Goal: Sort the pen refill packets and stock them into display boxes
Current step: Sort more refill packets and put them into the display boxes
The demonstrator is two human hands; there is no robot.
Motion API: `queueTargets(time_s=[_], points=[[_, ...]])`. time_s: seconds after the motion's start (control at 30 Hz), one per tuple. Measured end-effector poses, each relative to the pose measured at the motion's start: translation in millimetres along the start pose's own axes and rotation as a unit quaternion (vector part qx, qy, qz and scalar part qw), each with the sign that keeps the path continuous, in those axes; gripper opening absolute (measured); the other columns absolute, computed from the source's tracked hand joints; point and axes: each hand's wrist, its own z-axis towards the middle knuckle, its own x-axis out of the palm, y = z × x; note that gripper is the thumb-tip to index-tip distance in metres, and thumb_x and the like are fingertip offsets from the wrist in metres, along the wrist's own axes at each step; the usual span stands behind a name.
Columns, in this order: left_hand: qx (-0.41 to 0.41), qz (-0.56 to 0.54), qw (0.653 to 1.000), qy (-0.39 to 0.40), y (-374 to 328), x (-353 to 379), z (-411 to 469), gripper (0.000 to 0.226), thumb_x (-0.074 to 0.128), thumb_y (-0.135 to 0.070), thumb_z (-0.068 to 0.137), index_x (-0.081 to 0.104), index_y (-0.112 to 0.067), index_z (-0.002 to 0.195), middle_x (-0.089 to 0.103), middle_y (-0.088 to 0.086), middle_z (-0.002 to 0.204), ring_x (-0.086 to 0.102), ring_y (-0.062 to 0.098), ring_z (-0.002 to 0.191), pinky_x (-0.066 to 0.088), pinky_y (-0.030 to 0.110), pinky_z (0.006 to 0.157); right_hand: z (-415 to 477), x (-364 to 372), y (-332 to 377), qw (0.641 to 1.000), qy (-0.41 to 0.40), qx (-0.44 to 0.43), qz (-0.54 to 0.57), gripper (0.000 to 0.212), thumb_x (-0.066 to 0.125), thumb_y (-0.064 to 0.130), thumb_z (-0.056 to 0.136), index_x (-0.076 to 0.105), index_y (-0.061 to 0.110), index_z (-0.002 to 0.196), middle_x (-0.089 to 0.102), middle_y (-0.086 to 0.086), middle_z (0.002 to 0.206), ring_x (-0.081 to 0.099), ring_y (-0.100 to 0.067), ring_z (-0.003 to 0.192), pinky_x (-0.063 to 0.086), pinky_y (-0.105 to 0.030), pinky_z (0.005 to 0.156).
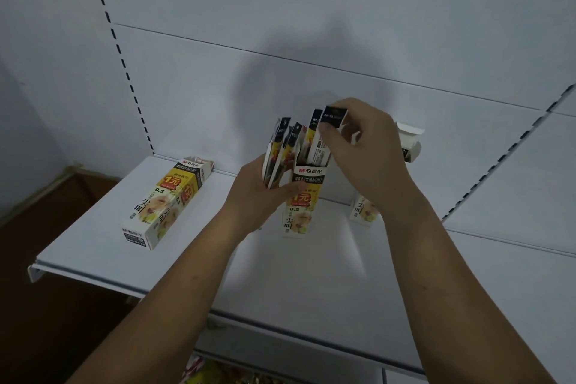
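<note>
An upright white-and-yellow display box stands on the white shelf, with refill packets sticking out of its open top. My right hand pinches the dark top of one packet above the box. My left hand grips a small bunch of packets just left of the box and touches its side. A second display box lies flat on the shelf at the left. A third box shows partly behind my right wrist.
A white box with an open flap stands behind my right hand by the back panel. Slotted uprights run up the shelf's back at left and right. A brown carton sits at the lower left. Colourful goods show on a lower level.
</note>
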Motion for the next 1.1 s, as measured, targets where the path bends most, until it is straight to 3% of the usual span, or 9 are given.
queueTargets(time_s=[0.17,0.3,0.4,0.47,0.6,0.8,0.9,0.97,1.1], points=[[0.003,0.006,1.0,-0.004,1.7,0.9,1.5,0.03,0.081,-0.013,0.091,0.068,-0.03,0.112,0.067,-0.029,0.066,0.061,-0.009,0.055,0.045,0.005,0.054,-8.7,3.2,-4.2,0.994,0.073,0.007,-0.075,0.007,0.067,0.019,0.098,0.074,0.018,0.097,0.053,0.025,0.061,0.054,0.012,0.064,0.034,-0.003,0.058],[0.004,0.003,1.0,-0.006,3.2,0.5,1.5,0.03,0.082,-0.015,0.091,0.069,-0.027,0.115,0.069,-0.025,0.069,0.061,-0.007,0.055,0.046,0.006,0.054,-12.6,0.9,-2.5,0.995,0.078,0.006,-0.058,0.01,0.064,0.016,0.101,0.073,0.02,0.099,0.058,0.027,0.065,0.055,0.014,0.064,0.036,-0.003,0.059],[0.0,-0.002,1.0,-0.007,3.8,0.4,1.7,0.033,0.083,-0.016,0.09,0.071,-0.021,0.12,0.071,-0.021,0.075,0.062,-0.007,0.057,0.047,0.007,0.055,-8.1,-2.9,-0.1,0.996,0.059,-0.018,-0.071,0.015,0.063,0.012,0.099,0.076,0.019,0.102,0.068,0.014,0.084,0.057,0.012,0.068,0.036,-0.003,0.061],[-0.002,0.002,1.0,-0.005,3.9,0.2,2.3,0.033,0.083,-0.016,0.09,0.071,-0.022,0.12,0.07,-0.023,0.071,0.062,-0.007,0.056,0.047,0.007,0.054,-6.3,-1.6,-1.8,0.991,0.079,-0.022,-0.109,0.016,0.062,0.016,0.098,0.076,0.023,0.102,0.068,0.013,0.086,0.056,0.007,0.066,0.035,-0.008,0.062],[0.006,0.018,1.0,-0.003,4.2,0.3,1.9,0.029,0.081,-0.015,0.091,0.067,-0.031,0.111,0.065,-0.029,0.062,0.061,-0.008,0.054,0.046,0.007,0.052,-8.4,3.2,-3.7,0.965,0.172,0.001,-0.196,0.03,0.057,0.022,0.099,0.074,0.029,0.122,0.072,0.003,0.082,0.061,-0.008,0.069,0.053,-0.032,0.07],[0.016,0.021,1.0,0.002,4.3,-0.4,1.8,0.03,0.08,-0.016,0.092,0.068,-0.023,0.118,0.064,-0.03,0.063,0.06,-0.008,0.054,0.045,0.006,0.052,-5.7,1.6,-2.9,0.985,0.111,-0.004,-0.131,0.021,0.063,0.021,0.1,0.075,0.026,0.116,0.07,0.015,0.096,0.054,0.018,0.065,0.038,-0.013,0.065],[0.018,0.02,1.0,0.002,5.9,-0.5,1.8,0.027,0.08,-0.014,0.091,0.067,-0.026,0.111,0.064,-0.03,0.062,0.06,-0.009,0.055,0.045,0.006,0.053,-5.7,2.6,-2.0,0.976,0.143,0.001,-0.165,0.02,0.063,0.018,0.097,0.077,0.024,0.11,0.07,0.014,0.091,0.059,0.006,0.07,0.048,-0.017,0.071],[0.02,0.018,1.0,0.001,6.0,-0.3,1.6,0.026,0.08,-0.013,0.091,0.065,-0.029,0.104,0.063,-0.03,0.06,0.059,-0.009,0.054,0.044,0.005,0.053,-6.9,3.8,-0.6,0.969,0.166,0.011,-0.184,0.021,0.061,0.018,0.096,0.077,0.024,0.109,0.072,0.011,0.091,0.065,-0.004,0.079,0.057,-0.032,0.079],[0.022,0.017,1.0,-0.002,6.7,0.3,1.0,0.026,0.08,-0.012,0.091,0.064,-0.028,0.104,0.063,-0.029,0.059,0.059,-0.009,0.053,0.044,0.005,0.053,-7.0,2.3,5.2,0.958,0.204,0.022,-0.203,0.025,0.057,0.018,0.098,0.077,0.023,0.113,0.074,0.007,0.098,0.068,-0.014,0.089,0.057,-0.043,0.089]])
